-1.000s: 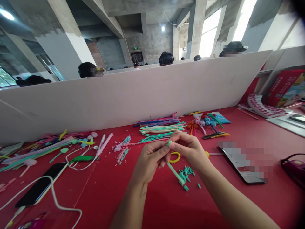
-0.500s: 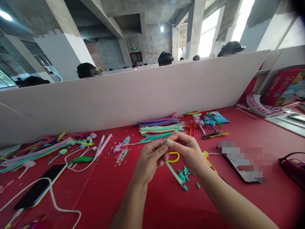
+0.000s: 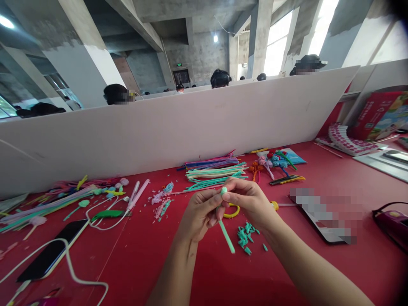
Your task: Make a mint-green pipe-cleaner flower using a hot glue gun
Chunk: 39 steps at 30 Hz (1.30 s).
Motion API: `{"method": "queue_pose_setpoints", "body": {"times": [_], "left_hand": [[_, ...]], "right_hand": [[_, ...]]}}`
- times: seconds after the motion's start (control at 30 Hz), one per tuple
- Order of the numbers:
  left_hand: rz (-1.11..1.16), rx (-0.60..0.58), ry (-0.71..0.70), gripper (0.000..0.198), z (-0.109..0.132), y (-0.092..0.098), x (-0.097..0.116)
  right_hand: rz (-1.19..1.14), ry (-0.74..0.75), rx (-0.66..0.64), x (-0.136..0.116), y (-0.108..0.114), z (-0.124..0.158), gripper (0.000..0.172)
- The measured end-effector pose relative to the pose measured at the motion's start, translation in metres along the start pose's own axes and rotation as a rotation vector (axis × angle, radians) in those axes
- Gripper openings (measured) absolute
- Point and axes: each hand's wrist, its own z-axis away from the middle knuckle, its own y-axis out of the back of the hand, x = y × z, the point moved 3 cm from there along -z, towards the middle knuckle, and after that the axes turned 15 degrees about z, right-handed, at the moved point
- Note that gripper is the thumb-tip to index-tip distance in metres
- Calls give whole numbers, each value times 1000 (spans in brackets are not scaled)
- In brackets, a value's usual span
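Note:
A mint-green pipe cleaner is held up over the red table, its lower end slanting down and its upper end balled into a small knob. My left hand is closed around it just under the knob. Thumb and fingertips of my right hand pinch the knob itself. Behind the hands shows a yellow scissor handle; the rest of that tool is mostly hidden. Below lies a heap of short teal-green snippets. Bundles of pipe cleaners lie beyond my fingers.
A white partition closes off the table's far side. At left are a phone with a white cable, a pink tool and loose pipe cleaners. A partly blurred dark-edged device lies right, finished pompom flowers at the back.
The pipe cleaner's lower end has swung left, toward a steeper slant, away from the snippets. The knob at its top shows more between my fingers. Both hands stay close together.

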Motion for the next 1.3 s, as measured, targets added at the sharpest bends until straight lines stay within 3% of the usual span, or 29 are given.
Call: {"method": "queue_pose_setpoints", "body": {"times": [0.43, 0.63, 1.0, 1.3], "left_hand": [[5, 31, -55, 24, 1, 0, 1], [-33, -1, -6, 23, 4, -5, 6], [-35, 13, -4, 24, 5, -5, 3], [-64, 6, -38, 20, 5, -5, 8]], "right_hand": [[-127, 25, 51, 5, -10, -2, 11], [-84, 40, -80, 0, -6, -4, 8], [-100, 95, 43, 2, -7, 2, 13], [-84, 72, 43, 7, -9, -1, 7]]}}
